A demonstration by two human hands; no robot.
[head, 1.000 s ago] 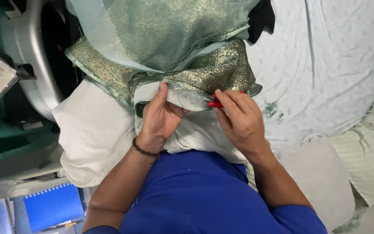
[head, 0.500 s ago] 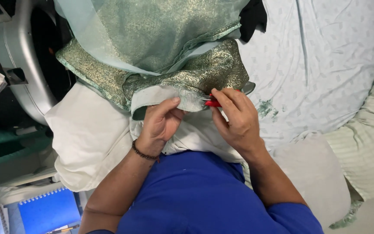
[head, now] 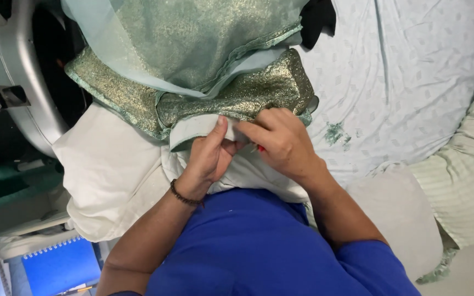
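A green and gold glittery garment (head: pixel 193 60) with a pale lining hem (head: pixel 193 129) lies over a white pillow (head: pixel 111 170). My left hand (head: pixel 209 156), a bead bracelet on its wrist, pinches the pale hem with thumb and fingers. Beside it, my right hand (head: pixel 283 142) is closed over a small red tool (head: pixel 260 148) and presses against the same hem edge. Only the tool's red tip shows under the fingers. The two hands touch each other at the hem.
A pale patterned sheet (head: pixel 407 82) covers the surface to the right, with a striped pillow (head: pixel 462 181) at the right edge. A grey machine frame (head: pixel 17 87) stands at the left. A blue spiral notebook (head: pixel 56 266) lies bottom left. My blue shirt (head: pixel 264 246) fills the bottom.
Both hands have drawn closer together on the hem. The right hand has closed over the red tool, hiding most of it. The garment has shifted slightly right in view.
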